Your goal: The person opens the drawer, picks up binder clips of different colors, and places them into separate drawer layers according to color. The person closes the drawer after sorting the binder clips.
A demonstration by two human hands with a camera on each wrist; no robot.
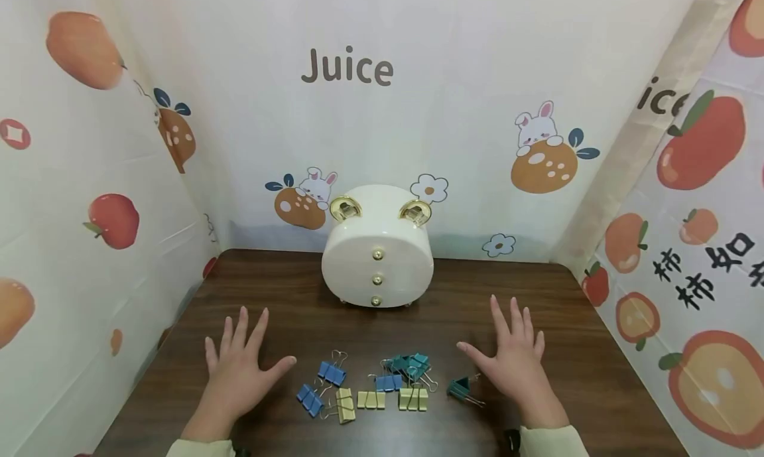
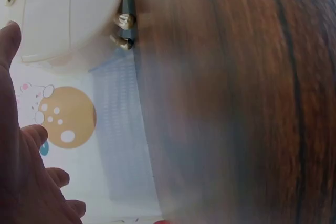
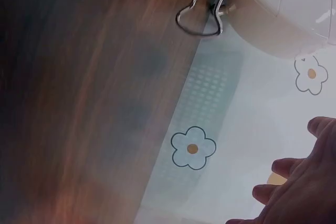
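Note:
My left hand [image 1: 240, 376] is spread with fingers apart at the left of the table, holding nothing. On the right, my right hand [image 1: 514, 359] is spread the same way; a teal binder clip [image 1: 461, 389] lies just to its left. Between the hands are a blue binder clip [image 1: 331, 373], another blue clip [image 1: 310, 400] and a third blue clip [image 1: 388, 383]. Three yellow clips lie near them: a standing-looking yellow clip [image 1: 345, 405], a middle yellow clip [image 1: 371, 400] and a right yellow clip [image 1: 413, 398]. Teal clips [image 1: 412, 364] overlap in a small heap, their number unclear.
A white rounded cabinet [image 1: 377, 271] with three gold knobs and two gold ear-like pieces stands at the back centre of the brown wooden table [image 1: 274, 284]. Printed cloth [image 1: 358, 125] hangs behind the table and along both sides.

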